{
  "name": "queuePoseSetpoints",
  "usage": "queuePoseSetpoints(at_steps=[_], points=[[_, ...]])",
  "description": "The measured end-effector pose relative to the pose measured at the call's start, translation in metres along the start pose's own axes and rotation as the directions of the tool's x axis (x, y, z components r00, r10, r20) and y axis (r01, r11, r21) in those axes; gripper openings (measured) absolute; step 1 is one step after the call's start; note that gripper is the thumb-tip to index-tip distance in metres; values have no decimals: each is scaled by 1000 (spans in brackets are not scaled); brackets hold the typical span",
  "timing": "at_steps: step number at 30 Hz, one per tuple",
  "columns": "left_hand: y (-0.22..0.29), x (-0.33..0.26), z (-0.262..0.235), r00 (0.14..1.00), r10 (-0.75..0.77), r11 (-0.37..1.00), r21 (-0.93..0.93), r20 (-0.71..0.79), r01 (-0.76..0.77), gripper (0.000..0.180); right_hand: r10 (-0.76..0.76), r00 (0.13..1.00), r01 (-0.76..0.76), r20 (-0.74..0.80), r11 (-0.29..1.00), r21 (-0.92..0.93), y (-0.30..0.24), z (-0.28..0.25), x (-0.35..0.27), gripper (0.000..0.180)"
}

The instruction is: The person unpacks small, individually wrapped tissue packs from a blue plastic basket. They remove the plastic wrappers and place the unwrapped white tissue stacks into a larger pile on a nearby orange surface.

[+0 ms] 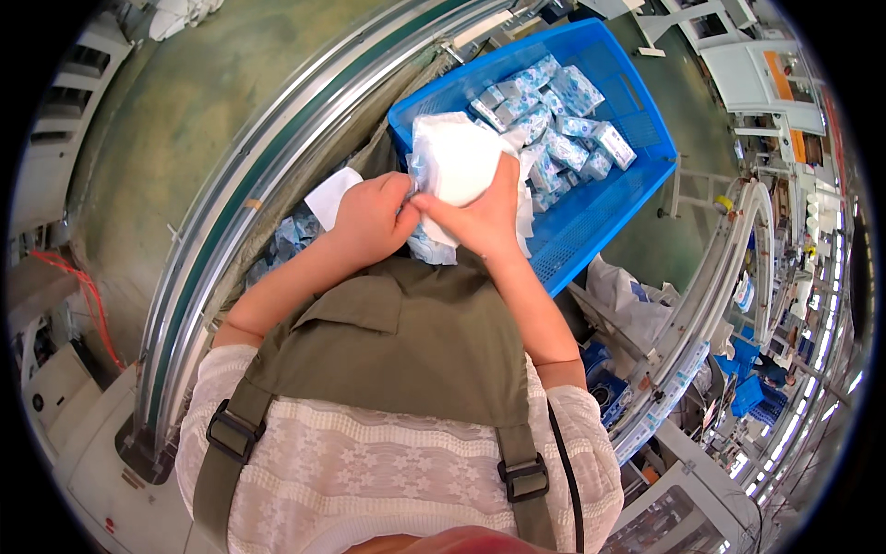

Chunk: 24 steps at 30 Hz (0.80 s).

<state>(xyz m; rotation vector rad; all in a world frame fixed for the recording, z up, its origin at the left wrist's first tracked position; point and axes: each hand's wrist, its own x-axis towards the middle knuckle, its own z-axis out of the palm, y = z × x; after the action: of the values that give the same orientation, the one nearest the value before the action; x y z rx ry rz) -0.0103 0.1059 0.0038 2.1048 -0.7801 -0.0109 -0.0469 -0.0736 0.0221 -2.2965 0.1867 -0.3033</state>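
Observation:
Close to my body I hold a thick white stack of tissue-like paper [461,162], partly wrapped in torn blue-and-white film [430,246]. My left hand [374,217] is closed, pinching the crumpled film at the stack's left edge. Wrapped round the right side is my right hand [494,212], its thumb reaching across toward the left fingers. Just beyond lies a blue plastic crate [591,235] with many small blue-and-white packets [563,143] in it. The stack hides part of the crate's near left side.
Left of the crate, a curved conveyor rail [198,254] runs beside me. Crumpled blue wrappers [293,233] and a white sheet [330,197] lie between rail and left arm. Another curved conveyor [688,346] stands at right, near a white bag [628,300].

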Motion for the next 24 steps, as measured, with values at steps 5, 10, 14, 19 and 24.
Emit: queuePoseSetpoints(at_steps=[5, 10, 14, 19, 24], points=[[-19, -8, 1, 927, -372, 767, -580, -53, 275, 17, 164, 986, -127, -10, 802, 584, 3, 8, 1, 71], [-29, -12, 1, 649, -740, 72, -940, 175, 335, 19, 107, 994, -67, -32, 801, 594, 7, 29, -9, 67], [-69, -30, 9, 697, -715, 428, -818, -47, 384, 17, -124, 989, 148, -82, 893, 424, 17, 39, -18, 70], [-93, -48, -3, 806, -513, 833, -397, -294, 385, 17, 123, 986, 7, -108, 623, 782, 20, 43, -10, 64], [-96, -86, -32, 870, 121, 847, 506, -477, 160, 43, 354, 923, -197, 152, 97, 976, 42, 9, 8, 54]])
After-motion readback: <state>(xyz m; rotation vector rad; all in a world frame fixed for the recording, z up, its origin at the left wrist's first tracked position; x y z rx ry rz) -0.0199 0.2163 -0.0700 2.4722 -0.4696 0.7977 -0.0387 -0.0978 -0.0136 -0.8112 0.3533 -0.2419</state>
